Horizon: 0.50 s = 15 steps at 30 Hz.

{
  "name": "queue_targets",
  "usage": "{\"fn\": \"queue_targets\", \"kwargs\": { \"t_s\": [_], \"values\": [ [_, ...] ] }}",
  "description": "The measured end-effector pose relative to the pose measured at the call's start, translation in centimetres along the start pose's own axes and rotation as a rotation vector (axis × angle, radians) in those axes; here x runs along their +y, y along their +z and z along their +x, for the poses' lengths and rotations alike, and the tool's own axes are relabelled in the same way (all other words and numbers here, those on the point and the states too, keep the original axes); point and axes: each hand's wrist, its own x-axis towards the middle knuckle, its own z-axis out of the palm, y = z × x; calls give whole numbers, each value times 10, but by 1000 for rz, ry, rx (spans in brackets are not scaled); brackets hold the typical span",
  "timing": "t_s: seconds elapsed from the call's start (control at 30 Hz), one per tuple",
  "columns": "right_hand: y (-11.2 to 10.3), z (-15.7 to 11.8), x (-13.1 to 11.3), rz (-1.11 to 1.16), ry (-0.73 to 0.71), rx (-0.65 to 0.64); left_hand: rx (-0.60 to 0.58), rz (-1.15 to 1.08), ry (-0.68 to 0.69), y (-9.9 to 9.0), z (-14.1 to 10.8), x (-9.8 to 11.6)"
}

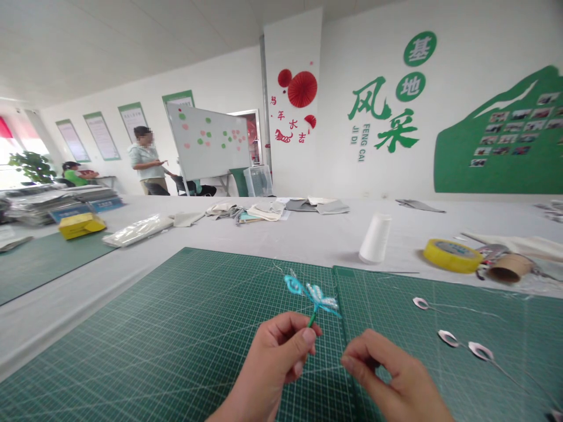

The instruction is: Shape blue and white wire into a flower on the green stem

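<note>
My left hand pinches the green stem of a blue craft flower between thumb and forefinger. The flower has light-blue looped petals and pale, shiny ones, and it tilts up above the cutting mat. To the right, my right hand is closed, thumb against forefinger, apart from the flower. Whether a thin thread or wire lies in that pinch is too fine to make out. Beyond my right hand, small pale oval loops on wires, among them one petal loop, lie on the mat.
Green cutting mats cover the near table. Behind them stand a white thread cone, a yellow tape roll and a cardboard tube. Fabric scraps lie farther back, a yellow box at left. A person stands beyond the table.
</note>
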Motion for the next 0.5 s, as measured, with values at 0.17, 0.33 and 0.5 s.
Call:
{"fn": "queue_targets", "kwargs": {
  "t_s": [0.17,0.33,0.5],
  "values": [
    [-1,1,7,-69,14,22,25,30,-12,0,0,-1],
    [-1,5,19,-117,53,-40,-7,60,-33,-3,3,-4],
    [-2,1,18,-36,62,147,-34,92,-43,-5,7,-9]
  ]
}}
